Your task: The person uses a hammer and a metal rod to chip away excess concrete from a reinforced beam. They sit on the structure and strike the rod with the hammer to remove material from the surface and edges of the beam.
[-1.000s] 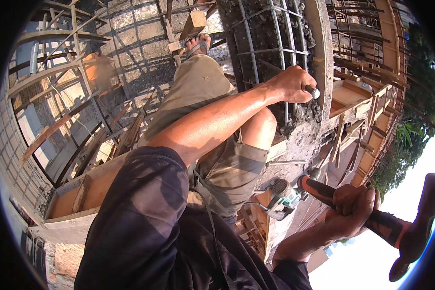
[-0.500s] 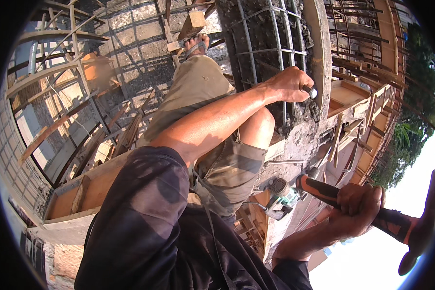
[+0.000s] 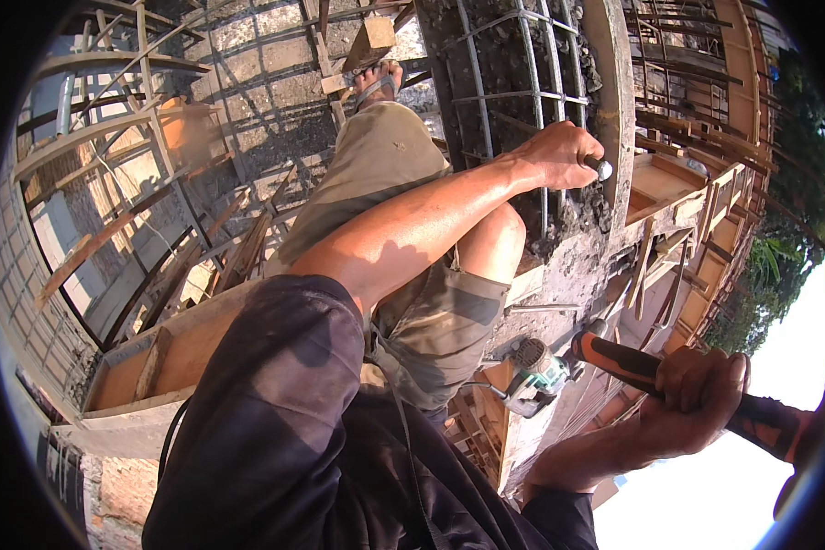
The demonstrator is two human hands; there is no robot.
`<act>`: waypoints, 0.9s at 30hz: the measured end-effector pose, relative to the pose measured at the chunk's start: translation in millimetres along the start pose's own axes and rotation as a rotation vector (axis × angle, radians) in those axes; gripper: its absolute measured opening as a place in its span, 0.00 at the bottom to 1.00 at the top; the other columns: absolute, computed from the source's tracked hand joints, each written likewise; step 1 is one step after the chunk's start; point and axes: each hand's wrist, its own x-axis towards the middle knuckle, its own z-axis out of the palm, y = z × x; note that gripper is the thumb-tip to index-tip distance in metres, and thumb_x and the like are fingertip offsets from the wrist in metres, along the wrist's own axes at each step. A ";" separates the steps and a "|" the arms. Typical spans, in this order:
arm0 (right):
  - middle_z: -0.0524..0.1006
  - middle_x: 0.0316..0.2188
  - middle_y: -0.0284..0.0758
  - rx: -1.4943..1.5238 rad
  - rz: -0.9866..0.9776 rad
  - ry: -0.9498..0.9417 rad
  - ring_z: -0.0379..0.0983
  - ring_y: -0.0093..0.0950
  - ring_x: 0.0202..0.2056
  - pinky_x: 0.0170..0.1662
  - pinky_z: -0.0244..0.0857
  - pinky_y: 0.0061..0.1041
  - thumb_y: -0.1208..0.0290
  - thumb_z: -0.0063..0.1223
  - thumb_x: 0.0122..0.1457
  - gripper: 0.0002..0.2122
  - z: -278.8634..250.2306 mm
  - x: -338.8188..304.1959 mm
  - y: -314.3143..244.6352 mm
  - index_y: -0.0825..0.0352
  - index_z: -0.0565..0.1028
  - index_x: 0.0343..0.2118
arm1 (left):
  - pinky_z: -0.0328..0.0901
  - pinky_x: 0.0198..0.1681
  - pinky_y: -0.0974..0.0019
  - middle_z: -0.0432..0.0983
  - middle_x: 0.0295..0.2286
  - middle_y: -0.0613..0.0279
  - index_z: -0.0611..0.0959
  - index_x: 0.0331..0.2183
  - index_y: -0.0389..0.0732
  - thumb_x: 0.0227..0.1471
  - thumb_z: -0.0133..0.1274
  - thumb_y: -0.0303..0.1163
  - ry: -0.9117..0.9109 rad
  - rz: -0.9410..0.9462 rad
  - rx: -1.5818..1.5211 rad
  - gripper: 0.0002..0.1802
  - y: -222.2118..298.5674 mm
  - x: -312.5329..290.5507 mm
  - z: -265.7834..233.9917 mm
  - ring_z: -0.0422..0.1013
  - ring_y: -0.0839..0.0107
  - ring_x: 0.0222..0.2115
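Note:
My left hand [image 3: 552, 158] is closed in a fist around a chisel [image 3: 603, 169]. Only the chisel's round, pale metal end shows beyond the fist; the rest is hidden. That fist is over the steel rebar [image 3: 532, 69] and rough concrete, beside a raised edge. Low on the right, my right hand [image 3: 701, 390] grips a hammer [image 3: 619, 359] by its black and orange handle. The hammer's dark head lies at the picture's right rim, partly lost in shadow, well apart from the chisel.
A green and grey power tool [image 3: 539, 371] rests on the concrete near my knee, with a metal rod [image 3: 543, 308] beside it. Wooden formwork [image 3: 674, 183] runs along the right. Timber framing and a rebar grid [image 3: 41, 302] stand left, and my sandalled foot [image 3: 378, 82] is ahead.
My right hand and the hammer have shifted outward to the right, taking the head further into the rim. My left fist stays on the chisel, with little movement.

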 end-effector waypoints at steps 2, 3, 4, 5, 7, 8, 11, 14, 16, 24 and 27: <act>0.56 0.11 0.26 0.349 -0.018 -0.155 0.50 0.19 0.12 0.18 0.50 0.21 0.71 0.37 0.64 0.17 2.5 7.8 -1.5 0.60 0.57 0.16 | 0.60 0.23 0.59 0.70 0.16 0.49 0.79 0.21 0.35 0.36 0.54 0.26 -0.002 -0.031 0.002 0.05 2.4 1.6 -2.0 0.64 0.64 0.16; 0.64 0.12 0.29 0.423 -0.102 -0.440 0.58 0.23 0.13 0.21 0.57 0.23 0.74 0.40 0.61 0.14 2.9 8.3 16.6 0.63 0.64 0.16 | 0.60 0.23 0.59 0.70 0.16 0.49 0.79 0.21 0.35 0.35 0.54 0.26 -0.003 -0.046 0.004 0.05 3.8 1.9 -3.1 0.65 0.63 0.16; 0.65 0.11 0.29 0.032 0.005 -0.391 0.58 0.22 0.13 0.21 0.56 0.23 0.71 0.43 0.61 0.15 8.1 0.4 50.2 0.64 0.65 0.16 | 0.60 0.23 0.59 0.69 0.15 0.50 0.77 0.20 0.35 0.35 0.54 0.25 0.015 -0.016 0.005 0.04 4.7 3.8 1.4 0.64 0.64 0.16; 0.66 0.11 0.29 -0.349 0.112 -0.337 0.59 0.21 0.13 0.21 0.56 0.23 0.69 0.46 0.61 0.16 17.4 -6.5 81.9 0.66 0.66 0.16 | 0.60 0.23 0.57 0.69 0.15 0.49 0.77 0.19 0.36 0.35 0.55 0.27 0.001 -0.014 0.027 0.05 3.4 4.3 0.3 0.65 0.59 0.16; 0.67 0.11 0.29 -0.796 0.411 -0.524 0.61 0.19 0.14 0.20 0.54 0.23 0.64 0.54 0.59 0.17 28.7 -3.8 98.2 0.67 0.68 0.17 | 0.62 0.24 0.54 0.70 0.15 0.46 0.78 0.19 0.37 0.34 0.56 0.30 -0.026 -0.010 0.060 0.07 -0.5 5.1 -1.8 0.68 0.50 0.17; 0.67 0.11 0.28 -0.786 0.427 -0.520 0.61 0.19 0.15 0.20 0.54 0.23 0.64 0.55 0.58 0.17 26.9 -8.4 93.5 0.67 0.69 0.17 | 0.63 0.25 0.54 0.72 0.16 0.47 0.78 0.19 0.38 0.34 0.56 0.30 -0.052 -0.007 -0.047 0.06 0.7 -0.2 4.3 0.71 0.51 0.18; 0.67 0.12 0.28 -0.590 0.430 -0.501 0.62 0.18 0.14 0.19 0.55 0.21 0.66 0.60 0.56 0.15 25.7 -26.9 49.9 0.68 0.69 0.18 | 0.63 0.25 0.56 0.73 0.16 0.48 0.81 0.21 0.38 0.34 0.55 0.30 0.007 -0.006 -0.017 0.07 -2.3 3.5 -0.8 0.73 0.56 0.18; 0.54 0.09 0.22 -0.189 0.075 -0.072 0.48 0.13 0.09 0.12 0.43 0.17 0.71 0.49 0.63 0.14 13.7 -21.5 7.1 0.63 0.63 0.21 | 0.62 0.24 0.58 0.72 0.17 0.49 0.80 0.23 0.36 0.36 0.55 0.29 0.006 -0.015 -0.017 0.07 0.6 1.9 -0.1 0.71 0.60 0.18; 0.51 0.09 0.23 0.003 -0.127 -0.058 0.46 0.14 0.10 0.14 0.45 0.18 0.69 0.43 0.65 0.17 1.8 -3.8 -12.8 0.59 0.57 0.18 | 0.62 0.24 0.59 0.72 0.18 0.49 0.80 0.24 0.36 0.37 0.55 0.28 0.009 -0.013 -0.027 0.07 2.6 0.8 -0.4 0.70 0.61 0.19; 0.67 0.13 0.26 -0.780 0.421 -0.562 0.59 0.17 0.16 0.21 0.53 0.25 0.63 0.58 0.56 0.17 19.2 -9.4 104.0 0.68 0.69 0.16 | 0.60 0.24 0.62 0.70 0.17 0.52 0.78 0.23 0.35 0.37 0.59 0.31 -0.027 0.009 -0.001 0.11 -5.6 10.6 -2.0 0.66 0.69 0.19; 0.68 0.13 0.27 -0.643 0.439 -0.534 0.61 0.17 0.17 0.22 0.55 0.21 0.65 0.59 0.55 0.14 24.2 -27.4 51.5 0.69 0.72 0.20 | 0.59 0.24 0.61 0.68 0.17 0.52 0.77 0.22 0.36 0.38 0.59 0.31 0.018 0.009 -0.005 0.09 -7.1 4.4 -2.4 0.65 0.70 0.19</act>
